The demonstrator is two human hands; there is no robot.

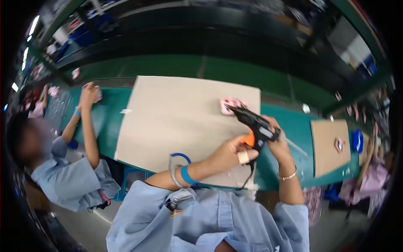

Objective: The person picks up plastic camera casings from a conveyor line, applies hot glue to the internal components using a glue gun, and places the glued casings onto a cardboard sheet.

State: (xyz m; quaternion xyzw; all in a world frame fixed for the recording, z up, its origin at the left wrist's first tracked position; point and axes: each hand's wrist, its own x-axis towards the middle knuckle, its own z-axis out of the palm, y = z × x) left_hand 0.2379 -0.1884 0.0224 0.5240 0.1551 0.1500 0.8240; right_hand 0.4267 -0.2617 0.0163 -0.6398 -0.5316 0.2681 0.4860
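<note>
A black hot glue gun (257,125) with an orange trigger (249,138) is held over the right part of a cardboard sheet (180,113). My left hand (233,155), with a beige wrap on one finger, is closed at its trigger and handle. Around the rear of the gun body my right hand (277,136) is closed, its fingers partly hidden. A translucent glue stick (296,147) sticks out behind the gun. Just beyond the nozzle lies a small pink item (227,105) on the cardboard, too blurred to name.
The green tabletop (111,119) runs under the cardboard. A co-worker (75,172) handles something small at the left. To the right are a smaller cardboard (321,147) bearing a pinkish piece (339,145), a blue object (357,141) and another person (369,180). The gun's cord (248,178) hangs toward me.
</note>
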